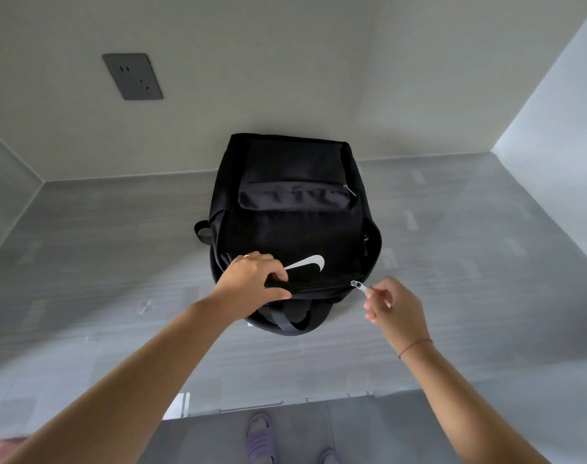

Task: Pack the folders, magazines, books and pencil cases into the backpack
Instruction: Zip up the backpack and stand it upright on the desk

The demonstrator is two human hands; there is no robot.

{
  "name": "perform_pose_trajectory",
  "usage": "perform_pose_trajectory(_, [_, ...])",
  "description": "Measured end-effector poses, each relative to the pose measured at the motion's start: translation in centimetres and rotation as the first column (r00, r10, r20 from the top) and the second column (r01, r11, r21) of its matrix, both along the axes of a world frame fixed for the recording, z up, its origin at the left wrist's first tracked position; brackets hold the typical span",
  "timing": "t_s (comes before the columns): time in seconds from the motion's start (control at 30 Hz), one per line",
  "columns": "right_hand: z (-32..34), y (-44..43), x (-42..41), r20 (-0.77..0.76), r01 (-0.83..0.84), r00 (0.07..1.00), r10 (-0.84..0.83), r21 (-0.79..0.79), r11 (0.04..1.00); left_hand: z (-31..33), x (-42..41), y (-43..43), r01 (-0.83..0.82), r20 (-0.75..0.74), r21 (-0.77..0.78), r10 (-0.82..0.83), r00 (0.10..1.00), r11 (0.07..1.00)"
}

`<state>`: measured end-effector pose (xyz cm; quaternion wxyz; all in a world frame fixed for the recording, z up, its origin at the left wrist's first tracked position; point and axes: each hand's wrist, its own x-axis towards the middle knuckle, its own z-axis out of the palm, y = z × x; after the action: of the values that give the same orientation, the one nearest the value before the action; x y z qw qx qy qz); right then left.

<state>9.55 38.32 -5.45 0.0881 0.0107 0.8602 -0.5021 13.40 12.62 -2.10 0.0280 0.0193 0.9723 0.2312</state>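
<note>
A left hand [252, 277], arm stretched forward, pinches black fabric at the near end of a backpack [292, 229] lying front-up at the middle of a grey table [101, 246]. The bag's long axis runs straight away from the person, with the carry handle [290, 318] toward them and the base near the back wall [285, 78]. At the bag's near right corner, the right hand [396, 306] pinches the metal zip pull [360, 287]. Bare tabletop lies on both sides.
</note>
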Motion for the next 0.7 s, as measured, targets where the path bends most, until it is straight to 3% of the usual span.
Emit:
perform_pose_trajectory(0.2, [0.0, -0.4, -0.6, -0.004, -0.042, 0.999, 0.042, -0.088, 0.995, -1.2, -2.8, 8.7, -0.011, -0.088, -0.082, 0.004, 0.996, 0.997])
perform_pose_trajectory(0.4, [-0.5, -0.7, -2.4, 0.001, -0.144, 0.99, 0.144, -0.014, 0.989, -2.1, -3.7, 10.4, -0.025, 0.028, -0.143, 0.03, 0.999, 0.989])
perform_pose_trajectory(0.57, [-1.2, 2.0, -5.5, -0.027, 0.073, 0.997, -0.078, -0.164, 0.984, -1.8, -2.8, 9.8, -0.042, 0.001, -0.061, 0.042, 0.999, 0.997])
perform_pose_trajectory(0.7, [-1.4, 2.5, -8.8, -0.028, 0.106, 0.993, -0.113, -0.193, 0.975, -1.6, -2.6, 9.8, -0.048, -0.016, -0.033, 0.047, 0.999, 0.998])
